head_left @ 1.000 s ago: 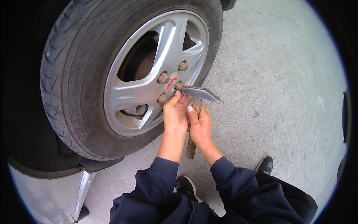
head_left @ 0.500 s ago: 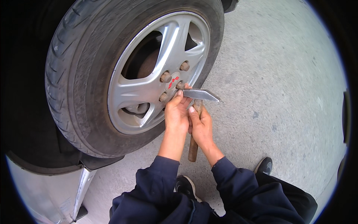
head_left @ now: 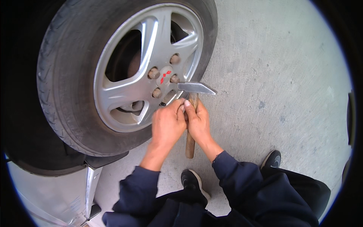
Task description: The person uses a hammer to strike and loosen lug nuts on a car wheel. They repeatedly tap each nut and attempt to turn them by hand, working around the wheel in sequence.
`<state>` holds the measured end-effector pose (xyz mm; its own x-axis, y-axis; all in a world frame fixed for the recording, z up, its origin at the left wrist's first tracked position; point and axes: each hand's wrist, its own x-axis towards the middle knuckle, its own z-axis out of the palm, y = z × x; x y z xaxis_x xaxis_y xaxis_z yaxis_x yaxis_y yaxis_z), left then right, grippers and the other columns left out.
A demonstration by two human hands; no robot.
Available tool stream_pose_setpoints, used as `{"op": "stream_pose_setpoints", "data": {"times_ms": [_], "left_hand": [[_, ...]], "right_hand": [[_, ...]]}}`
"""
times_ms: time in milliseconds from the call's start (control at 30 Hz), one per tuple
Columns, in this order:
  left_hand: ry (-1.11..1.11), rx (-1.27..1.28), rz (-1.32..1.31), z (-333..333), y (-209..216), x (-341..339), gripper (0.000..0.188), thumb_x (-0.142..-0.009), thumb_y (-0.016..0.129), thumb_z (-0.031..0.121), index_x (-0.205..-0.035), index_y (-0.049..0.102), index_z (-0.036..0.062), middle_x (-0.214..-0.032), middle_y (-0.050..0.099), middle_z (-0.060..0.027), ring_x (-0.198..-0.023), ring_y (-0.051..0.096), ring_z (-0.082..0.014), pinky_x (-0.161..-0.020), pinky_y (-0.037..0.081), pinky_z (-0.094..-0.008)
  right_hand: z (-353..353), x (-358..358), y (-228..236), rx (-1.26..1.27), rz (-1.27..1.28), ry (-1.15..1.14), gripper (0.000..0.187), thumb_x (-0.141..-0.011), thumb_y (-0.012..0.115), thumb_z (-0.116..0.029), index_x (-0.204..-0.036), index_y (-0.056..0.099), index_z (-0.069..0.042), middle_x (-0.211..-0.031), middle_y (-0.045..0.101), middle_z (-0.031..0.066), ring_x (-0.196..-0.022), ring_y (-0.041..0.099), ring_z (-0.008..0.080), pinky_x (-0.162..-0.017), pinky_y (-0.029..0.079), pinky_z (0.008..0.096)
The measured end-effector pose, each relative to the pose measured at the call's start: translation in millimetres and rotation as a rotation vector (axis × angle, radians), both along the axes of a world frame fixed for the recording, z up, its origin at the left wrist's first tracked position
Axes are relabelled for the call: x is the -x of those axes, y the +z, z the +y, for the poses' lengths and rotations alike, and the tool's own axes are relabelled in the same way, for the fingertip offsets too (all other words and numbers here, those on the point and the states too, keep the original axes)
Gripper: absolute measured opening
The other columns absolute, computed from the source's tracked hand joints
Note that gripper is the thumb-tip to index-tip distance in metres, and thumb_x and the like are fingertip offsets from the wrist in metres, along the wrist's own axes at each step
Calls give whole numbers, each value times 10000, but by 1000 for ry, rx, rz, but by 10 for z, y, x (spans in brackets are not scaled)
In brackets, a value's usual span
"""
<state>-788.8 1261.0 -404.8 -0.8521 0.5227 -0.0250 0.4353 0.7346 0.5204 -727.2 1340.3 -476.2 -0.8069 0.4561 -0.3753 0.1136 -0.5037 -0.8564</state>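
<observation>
Grey concrete (head_left: 272, 113) backs the right hand (head_left: 198, 123) grasping a wooden-handled steel hammer (head_left: 194, 87); whether the curled left hand (head_left: 167, 120) holds anything is unclear.

The wheel (head_left: 153, 56) is silver, its emblem (head_left: 164, 76) red, the hammer handle (head_left: 190, 143) brown.

Hammer at your car wheel, both hands together.
Your right hand (head_left: 199, 122) grips the hammer (head_left: 196, 88) by its wooden handle (head_left: 190, 145), head uppermost, its pointed end aimed right; contact with the silver wheel (head_left: 130, 86) unclear. Your left hand (head_left: 166, 123), fingers curled, meets the right at the thumb; contents hidden. Four rusty lug nuts (head_left: 153, 73) surround the red-marked center cap (head_left: 163, 80). Concrete (head_left: 264, 87) underfoot.
</observation>
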Motion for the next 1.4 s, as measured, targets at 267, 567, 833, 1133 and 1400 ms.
{"op": "stream_pose_setpoints", "data": {"times_ms": [267,567,833,1133,1400], "left_hand": [[-781,401,522,420,687,456,245,-804,697,12,-1043,748,32,-1261,713,-161,-1401,563,-377,-1198,412,-540],[-1028,782,570,831,553,925,147,-836,615,65,-883,749,25,-1238,706,-164,-1514,463,-367,-1318,209,-607],[-1117,875,571,890,505,1121,165,-776,749,49,-913,800,123,-1287,737,-57,-1534,445,-307,-1301,220,-624],[-1180,1024,626,1005,493,1177,195,-721,796,142,-894,837,221,-1268,767,36,-1506,488,-279,-1291,228,-626],[-1250,980,590,1061,508,1220,136,-782,758,143,-844,836,235,-1159,803,0,-1478,521,-296,-1266,258,-617]], "right_hand": [[-97,1,-41,260,56,-16,195,-1134,565,-232,-1128,585,-38,-729,560,4,-562,536,86,-492,445,277],[-280,62,55,380,30,-132,231,-1127,588,-279,-1069,561,-57,-731,550,19,-581,525,118,-528,460,311],[-403,155,10,101,-42,-261,326,-1064,624,-282,-1105,608,41,-845,693,286,-843,700,487,-779,532,525],[-183,74,-82,-51,-128,-249,381,-1036,639,-317,-1051,640,64,-963,714,335,-972,697,527,-843,531,561],[-327,-253,-22,-111,-239,-304,371,-1059,623,-315,-1203,656,26,-995,728,245,-968,719,370,-857,536,478]]}}
